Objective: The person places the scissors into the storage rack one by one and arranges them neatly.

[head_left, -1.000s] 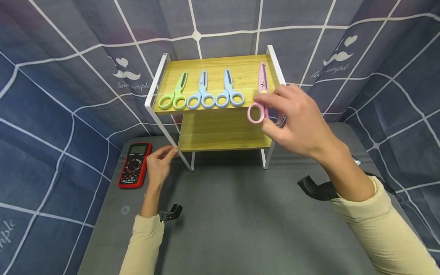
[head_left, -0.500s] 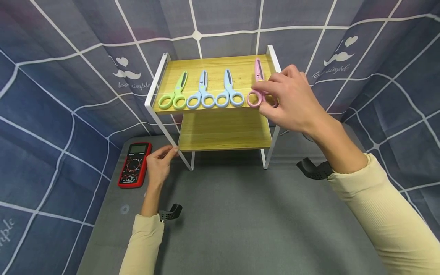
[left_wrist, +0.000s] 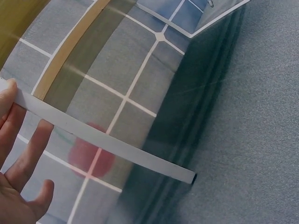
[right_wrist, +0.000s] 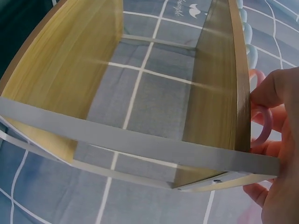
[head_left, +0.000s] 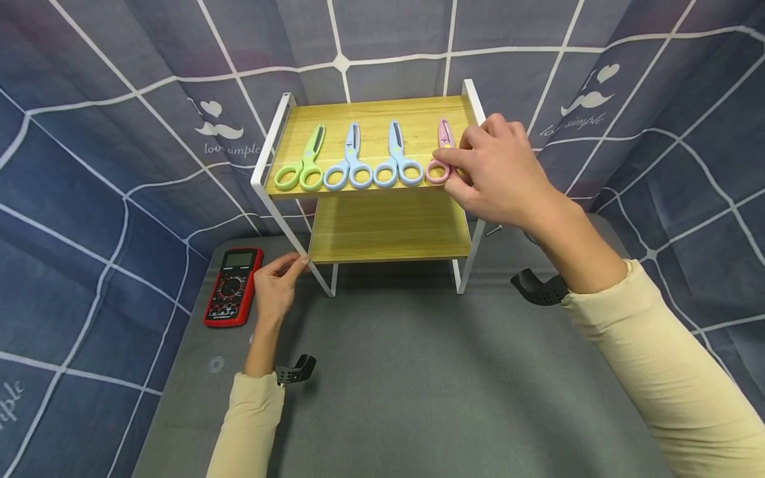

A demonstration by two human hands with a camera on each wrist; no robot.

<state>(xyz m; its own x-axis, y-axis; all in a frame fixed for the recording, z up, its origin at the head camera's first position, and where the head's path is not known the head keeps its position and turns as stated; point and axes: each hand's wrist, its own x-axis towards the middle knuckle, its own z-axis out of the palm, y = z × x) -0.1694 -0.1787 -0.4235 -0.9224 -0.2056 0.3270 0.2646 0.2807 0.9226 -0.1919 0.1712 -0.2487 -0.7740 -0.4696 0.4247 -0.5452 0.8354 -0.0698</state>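
Note:
On the top board of a small two-tier shelf (head_left: 376, 111) lies a pair of pink scissors (head_left: 445, 135), blades pointing back. My right hand (head_left: 502, 176) pinches it near the handles; one pink ring (right_wrist: 266, 128) shows past the board's edge in the right wrist view, and the other ring is partly covered by fingers. To its left lie two pairs of blue scissors, the nearer one (head_left: 396, 143) and another (head_left: 352, 143), then green scissors (head_left: 313, 146). Low on the shelf's left side, my left hand (head_left: 275, 289) pinches the white metal post (left_wrist: 103, 137) between thumb and fingers.
A red multimeter (head_left: 234, 287) lies on the grey tabletop (head_left: 388, 385), left of the shelf. The lower board (head_left: 391, 229) sits beneath the top one. A blue checked curtain (head_left: 394, 33) hangs behind and at both sides.
My right hand has moved the pink scissors left and down onto the top board, in line with the others. The left hand has stayed at the post.

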